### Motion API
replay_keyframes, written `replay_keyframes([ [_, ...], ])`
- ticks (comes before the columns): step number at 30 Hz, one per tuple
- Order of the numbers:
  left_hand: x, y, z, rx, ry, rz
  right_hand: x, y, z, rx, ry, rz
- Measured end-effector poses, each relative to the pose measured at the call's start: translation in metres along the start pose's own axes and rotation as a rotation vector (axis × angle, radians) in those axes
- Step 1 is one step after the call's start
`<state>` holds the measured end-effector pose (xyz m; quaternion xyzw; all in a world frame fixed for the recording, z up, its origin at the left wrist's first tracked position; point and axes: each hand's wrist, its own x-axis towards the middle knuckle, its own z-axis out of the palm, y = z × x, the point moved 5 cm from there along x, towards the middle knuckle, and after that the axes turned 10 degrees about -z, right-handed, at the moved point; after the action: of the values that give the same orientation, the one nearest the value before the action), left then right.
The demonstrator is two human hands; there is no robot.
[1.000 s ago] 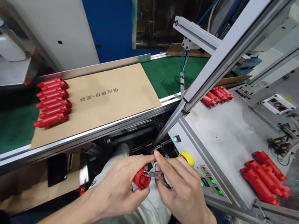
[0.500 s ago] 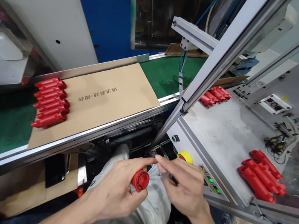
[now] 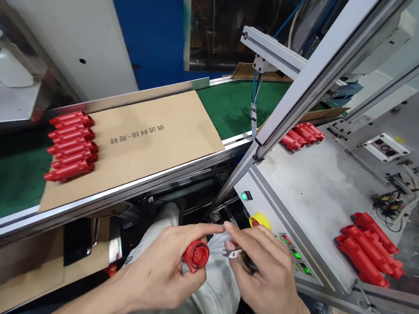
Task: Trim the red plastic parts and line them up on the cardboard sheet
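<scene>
My left hand [image 3: 164,259] is closed around a red tubular plastic part [image 3: 196,255], whose round open end faces me. Its index finger stretches out toward the right and meets the fingertips of my other hand. In my right hand [image 3: 261,265] is a pair of small cutting pliers [image 3: 235,254]. The metal jaws point left, a short way from the red part and apart from it. Most of the pliers' handle is hidden by the fingers. Both hands are above my lap.
On the green conveyor [image 3: 230,101] lies a cardboard sheet [image 3: 165,133] with a row of several red parts [image 3: 74,148] at its left end. More red parts [image 3: 370,251] rest on the white machine table [image 3: 308,189]. An aluminium post [image 3: 306,82] and a yellow-ringed button [image 3: 260,221] stand close by.
My right hand has turned slightly and shifted right, so the pliers' jaws show more clearly. The red part in my left hand has rotated a little. A button on the machine panel now glows green.
</scene>
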<state>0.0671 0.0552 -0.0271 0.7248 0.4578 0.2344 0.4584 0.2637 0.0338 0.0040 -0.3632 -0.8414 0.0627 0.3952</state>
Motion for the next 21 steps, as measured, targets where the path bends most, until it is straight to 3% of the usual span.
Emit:
replay_keyframes([
  [5,0.001,0.005,-0.001,0.007,0.048,0.058,0.007,-0.013,0.003,-0.200,-0.062,-0.037],
  [9,-0.001,0.003,-0.001,0.039,0.085,0.019,0.008,-0.019,0.002,-0.307,-0.091,-0.059],
  [14,-0.003,0.002,0.001,0.120,0.098,-0.030,0.011,-0.023,0.001,-0.396,-0.115,-0.073],
  [21,-0.004,0.008,0.001,0.172,0.142,0.029,0.015,-0.033,0.001,-0.516,-0.145,-0.066],
])
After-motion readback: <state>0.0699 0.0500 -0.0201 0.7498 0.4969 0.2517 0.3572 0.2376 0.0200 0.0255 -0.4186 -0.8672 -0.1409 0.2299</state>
